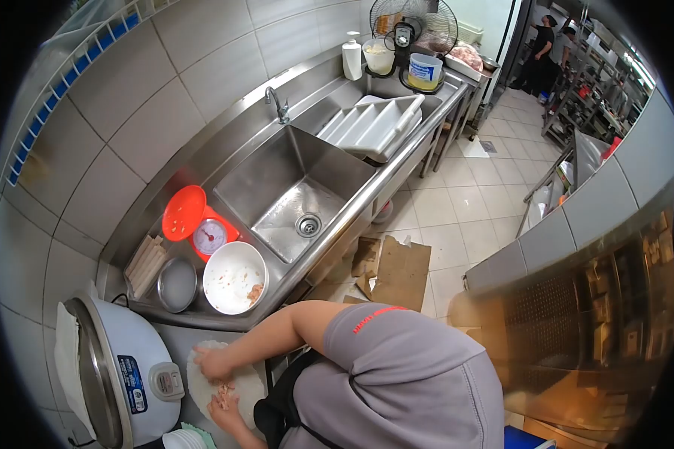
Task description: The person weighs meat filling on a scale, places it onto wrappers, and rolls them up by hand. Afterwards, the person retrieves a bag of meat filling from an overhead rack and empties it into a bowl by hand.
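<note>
A thin, pale round sheet [251, 385], like a wrapper, lies on the steel worktop beside the rice cooker. My right hand [216, 364] rests on its far part, fingers curled down; what they hold, if anything, is hidden. On the near side, my left hand [226, 411] is closed on pinkish shredded filling [225, 391], with some of it showing at the fingertips. Just beyond the sheet stands a white bowl [228, 273] with scraps of pinkish filling at its side.
A rice cooker [142, 359] stands at the left. Behind the bowl are a red kitchen scale [211, 233], a red dish [183, 213] and a metal bowl [177, 284]. The sink [299, 187] lies beyond, with white trays [374, 123]. Cardboard [401, 273] covers some floor; people [543, 45] stand far back.
</note>
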The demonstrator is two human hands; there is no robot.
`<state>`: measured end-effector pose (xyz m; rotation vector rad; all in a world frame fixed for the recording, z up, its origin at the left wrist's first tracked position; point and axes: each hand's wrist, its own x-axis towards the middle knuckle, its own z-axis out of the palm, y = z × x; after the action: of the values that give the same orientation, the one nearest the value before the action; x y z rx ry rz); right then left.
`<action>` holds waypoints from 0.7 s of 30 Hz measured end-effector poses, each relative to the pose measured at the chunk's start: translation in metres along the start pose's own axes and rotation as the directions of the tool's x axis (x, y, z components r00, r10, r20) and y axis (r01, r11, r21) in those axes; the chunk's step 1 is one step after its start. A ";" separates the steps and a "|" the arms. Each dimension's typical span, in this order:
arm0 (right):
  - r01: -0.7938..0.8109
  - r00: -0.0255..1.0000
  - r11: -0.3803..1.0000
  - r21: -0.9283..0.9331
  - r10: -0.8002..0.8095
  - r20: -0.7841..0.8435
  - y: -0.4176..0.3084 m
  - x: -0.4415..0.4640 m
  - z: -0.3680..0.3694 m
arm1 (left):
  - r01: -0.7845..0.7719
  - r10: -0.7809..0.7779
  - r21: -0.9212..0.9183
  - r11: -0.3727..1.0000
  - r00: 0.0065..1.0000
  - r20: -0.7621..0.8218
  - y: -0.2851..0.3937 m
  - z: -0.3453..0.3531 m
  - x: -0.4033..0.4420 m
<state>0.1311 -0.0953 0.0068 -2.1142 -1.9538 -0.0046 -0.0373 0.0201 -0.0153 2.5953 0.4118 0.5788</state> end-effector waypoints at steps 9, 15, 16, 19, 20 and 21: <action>0.080 0.996 0.994 -0.067 -0.083 -0.028 -0.010 0.029 0.042 | 0.109 -0.108 -0.074 0.991 0.994 0.019 0.003 -0.020 -0.021; 0.179 0.951 0.977 -0.119 -0.202 -0.234 -0.026 0.048 0.081 | 0.164 -0.177 0.085 0.983 0.965 0.195 -0.035 -0.026 -0.021; 0.124 0.922 0.983 -0.134 -0.164 -0.350 -0.029 0.063 0.111 | 0.187 -0.225 0.177 0.966 0.949 0.223 -0.033 -0.028 -0.023; 0.140 0.980 0.989 -0.044 -0.145 -0.138 -0.019 0.046 0.086 | 0.124 -0.127 0.035 0.992 0.989 0.072 -0.005 -0.031 -0.024; 0.103 0.974 0.990 -0.101 -0.121 -0.191 -0.017 0.032 0.071 | 0.072 -0.069 -0.019 0.997 0.992 0.107 -0.001 -0.032 -0.021; 0.036 0.987 0.995 -0.096 -0.050 -0.150 -0.015 0.025 0.060 | 0.074 -0.067 -0.087 0.993 0.994 0.084 -0.003 -0.023 -0.019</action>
<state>0.1081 -0.0583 -0.0436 -2.0608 -1.9433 -0.2620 -0.0654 0.0238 -0.0046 2.4974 0.4387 0.4564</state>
